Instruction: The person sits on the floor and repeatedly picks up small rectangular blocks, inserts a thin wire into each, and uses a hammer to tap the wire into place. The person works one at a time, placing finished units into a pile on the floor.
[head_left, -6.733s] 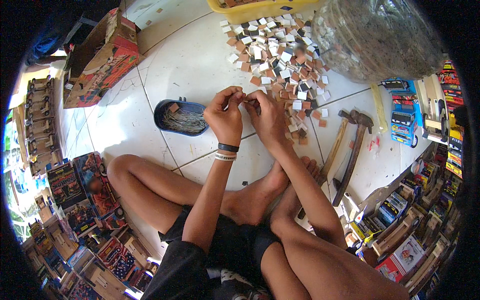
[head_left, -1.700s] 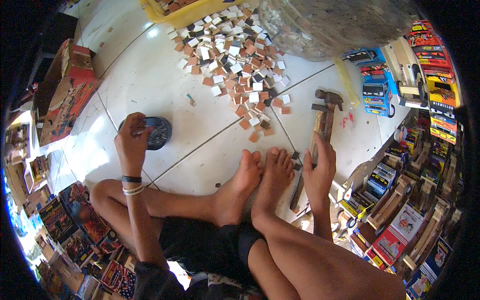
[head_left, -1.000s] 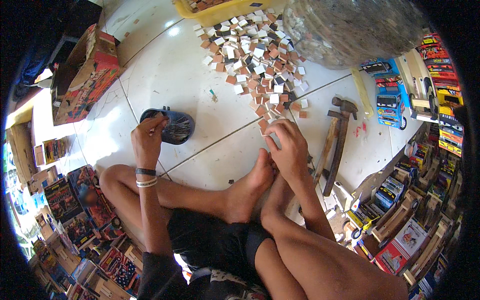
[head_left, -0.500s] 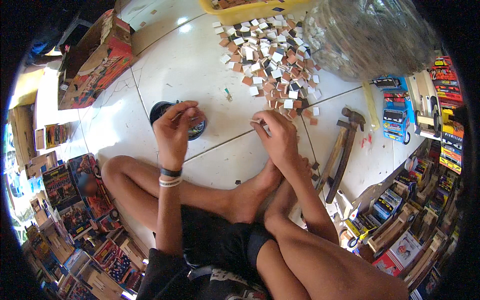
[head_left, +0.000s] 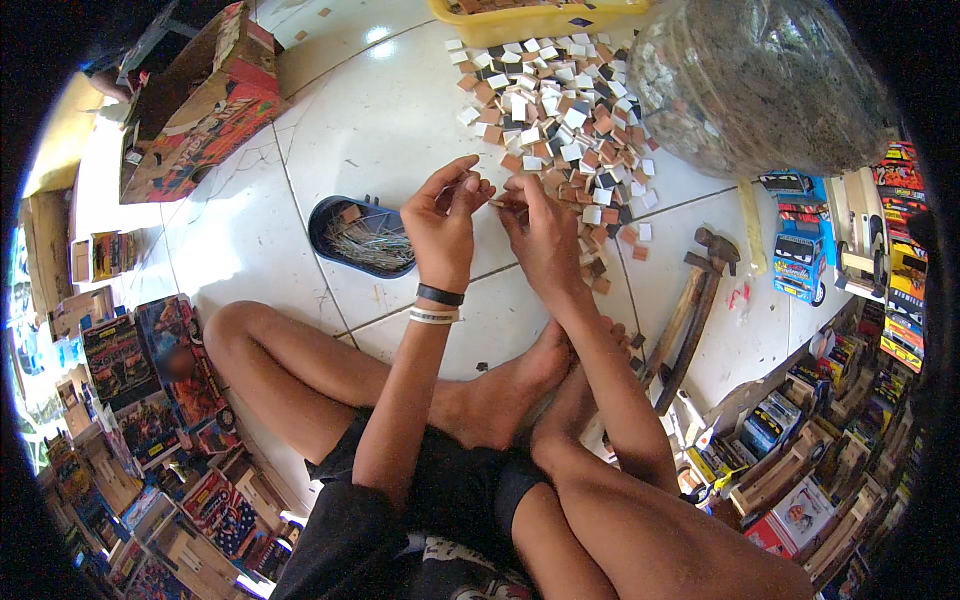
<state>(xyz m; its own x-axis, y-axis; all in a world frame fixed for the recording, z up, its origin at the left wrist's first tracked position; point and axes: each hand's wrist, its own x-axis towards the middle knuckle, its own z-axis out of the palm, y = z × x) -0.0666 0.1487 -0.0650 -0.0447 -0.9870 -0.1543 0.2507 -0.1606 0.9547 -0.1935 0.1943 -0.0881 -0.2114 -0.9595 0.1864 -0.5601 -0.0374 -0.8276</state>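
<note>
My left hand (head_left: 443, 225), with bands at the wrist, is raised above the floor with its thumb and fingers pinched together; whatever is in them is too small to make out. Close beside it, fingertips almost meeting, my right hand (head_left: 542, 232) pinches a small thin piece (head_left: 497, 204), seen edge-on. To the left of my left hand sits a dark blue tub (head_left: 318, 240) of thin metal nails (head_left: 370, 242). Beyond my right hand, small square chips (head_left: 572, 118) in white, brown and black lie in a loose heap.
Two hammers (head_left: 695, 310) lie right of my foot. A large filled plastic bag (head_left: 755, 90) and a yellow basin (head_left: 540, 24) stand at the back. Blue toy trucks (head_left: 797, 262) and many wooden toy vehicles line both sides. A cardboard box (head_left: 205, 125) is at far left.
My left hand has moved right, away from over the tub, uncovering the nails. My right hand has risen slightly, still pinching, and the hands are now close together. The view has shifted a little.
</note>
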